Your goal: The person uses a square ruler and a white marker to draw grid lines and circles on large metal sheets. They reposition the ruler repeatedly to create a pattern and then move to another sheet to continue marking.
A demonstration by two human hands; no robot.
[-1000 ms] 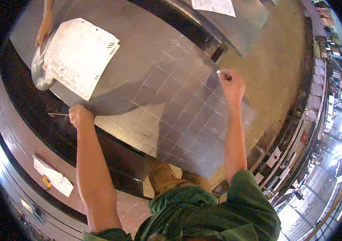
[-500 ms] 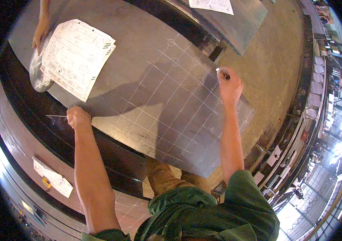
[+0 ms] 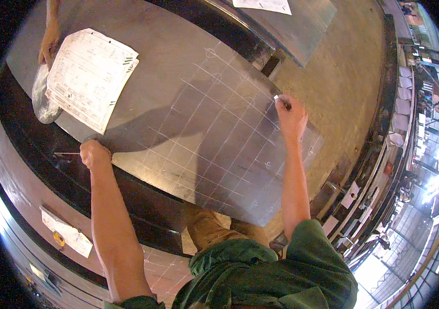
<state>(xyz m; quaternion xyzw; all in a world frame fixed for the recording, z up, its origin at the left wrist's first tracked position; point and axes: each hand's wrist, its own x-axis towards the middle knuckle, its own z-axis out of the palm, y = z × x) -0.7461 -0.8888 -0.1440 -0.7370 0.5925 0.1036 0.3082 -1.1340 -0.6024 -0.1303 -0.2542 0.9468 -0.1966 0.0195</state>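
Under both arms lies a flat dark metal plate (image 3: pixel 142 98), marked with a grid of white lines and several small circles. Near its far right edge, my right hand (image 3: pixel 292 119) is closed, with a short white stick of chalk (image 3: pixel 276 97) pinched at the fingertips. My left hand (image 3: pixel 96 154) makes a fist at the plate's left edge. A thin, straight, pale strip (image 3: pixel 67 153) sticks out leftward from that fist; the rest of it is hidden. Just beyond the left hand, printed drawing sheets (image 3: pixel 91 77) lie on the plate.
Another person's hand (image 3: pixel 49 46) rests at the upper left by a pale grey rounded bundle (image 3: pixel 44 100) beside the sheets. Dark beams (image 3: pixel 142 206) run along the plate. A second plate (image 3: pixel 312 31) bears paper at the top. Lower left, a yellow tape measure (image 3: pixel 58 238) lies on paper.
My right hand with the chalk has come slightly nearer to me along the plate's right side. My left fist keeps its place at the left edge. The whole view has shifted a little.
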